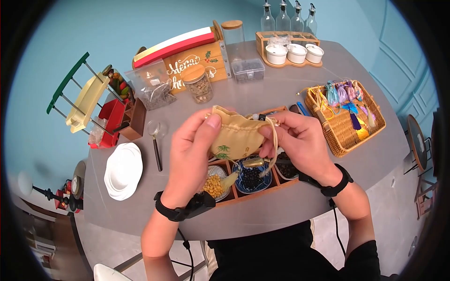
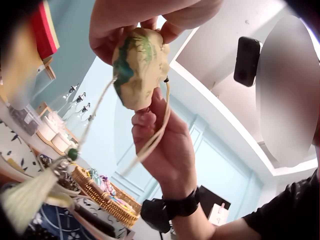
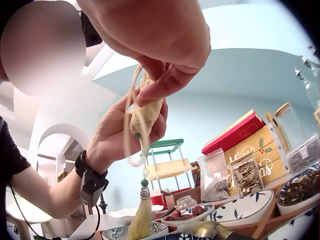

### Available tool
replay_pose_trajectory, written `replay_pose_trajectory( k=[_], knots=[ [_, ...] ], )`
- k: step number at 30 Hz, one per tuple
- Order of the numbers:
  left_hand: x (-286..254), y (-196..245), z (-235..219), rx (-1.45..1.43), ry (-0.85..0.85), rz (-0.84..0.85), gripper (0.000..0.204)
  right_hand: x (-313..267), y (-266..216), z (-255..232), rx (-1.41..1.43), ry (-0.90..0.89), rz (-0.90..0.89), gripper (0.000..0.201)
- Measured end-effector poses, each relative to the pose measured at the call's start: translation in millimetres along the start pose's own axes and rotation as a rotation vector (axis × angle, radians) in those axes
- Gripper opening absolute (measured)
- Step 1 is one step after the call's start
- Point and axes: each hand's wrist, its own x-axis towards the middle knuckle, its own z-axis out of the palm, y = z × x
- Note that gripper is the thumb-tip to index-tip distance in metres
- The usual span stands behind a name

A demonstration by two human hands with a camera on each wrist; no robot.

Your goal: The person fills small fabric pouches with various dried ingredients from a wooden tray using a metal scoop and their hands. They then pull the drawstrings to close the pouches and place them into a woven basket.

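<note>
A cream drawstring pouch (image 1: 239,139) with a green leaf print is held up between both hands over a wooden compartment box (image 1: 236,200). My left hand (image 1: 191,152) pinches its left upper edge, thumb in front. The right hand (image 1: 303,140) pinches the opposite upper edge, beside the looped cord (image 1: 275,140). Below the pouch hangs a pale yellow tassel (image 3: 140,218), topped by a green bead (image 2: 72,153). Under the hands, bowls in the box hold yellow pieces (image 1: 213,186) and small black pieces (image 1: 251,180). A brass-coloured scoop (image 1: 254,162) lies over them.
A wicker basket (image 1: 344,146) with colourful pouches and tassels stands at right. White dishes (image 1: 123,171) and a strainer (image 1: 158,152) lie at left. Behind are a lidded jar (image 1: 199,86), a plastic box (image 1: 248,70) and a rack of white pots (image 1: 296,54).
</note>
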Motion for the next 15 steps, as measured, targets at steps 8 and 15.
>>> replay_pose_trajectory(
  k=[8, 15],
  knots=[
    [6, -1, -21, -0.150, 0.139, 0.077, 0.028, -1, 4, -2, 0.043, 0.032, -0.024, 0.021],
    [7, -2, -36, -0.096, 0.354, 0.169, 0.025, -15, 3, -13, -0.098, 0.099, 0.073, 0.022]
  ],
)
